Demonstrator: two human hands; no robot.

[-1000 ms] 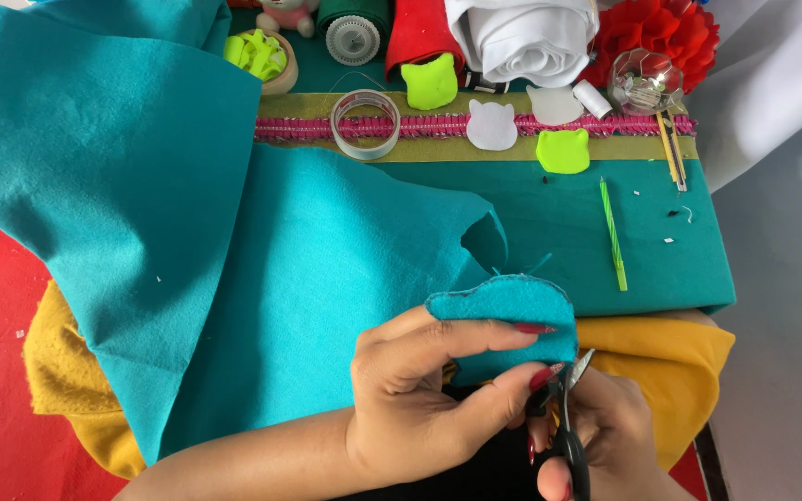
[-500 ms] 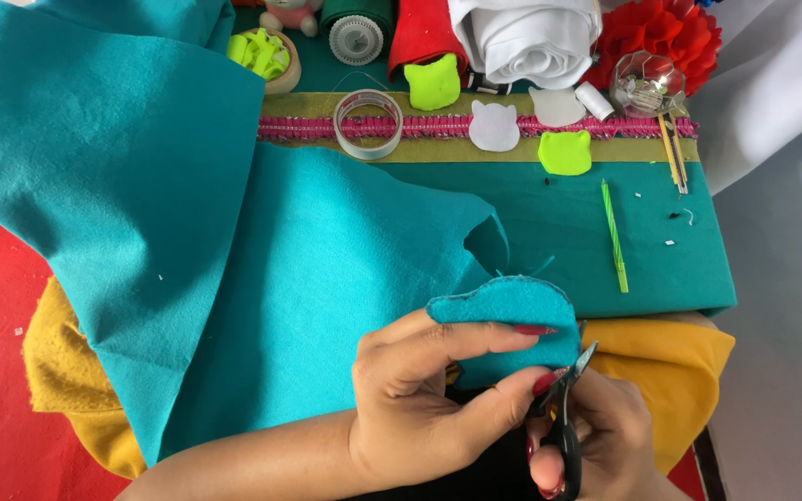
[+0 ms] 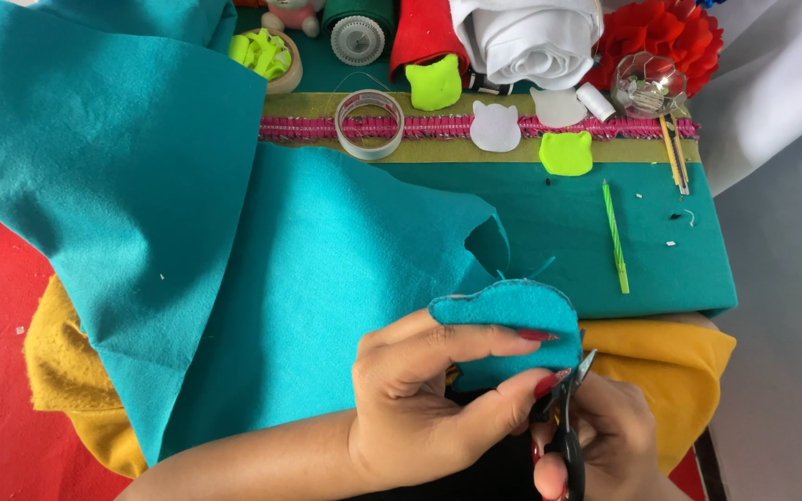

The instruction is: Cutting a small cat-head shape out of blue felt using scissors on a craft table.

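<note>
Teal felt cutout (image 3: 512, 320): pinched in left hand (image 3: 420, 413); scissors (image 3: 568, 417) gripped by right hand (image 3: 605, 445). Risk: thumb nicked, outline overcut if the felt slips.

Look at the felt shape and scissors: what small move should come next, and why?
Probably turn the felt shape slightly with the left hand and snip on. The scissors in the right hand meet its lower right edge, which seems part-trimmed.
</note>
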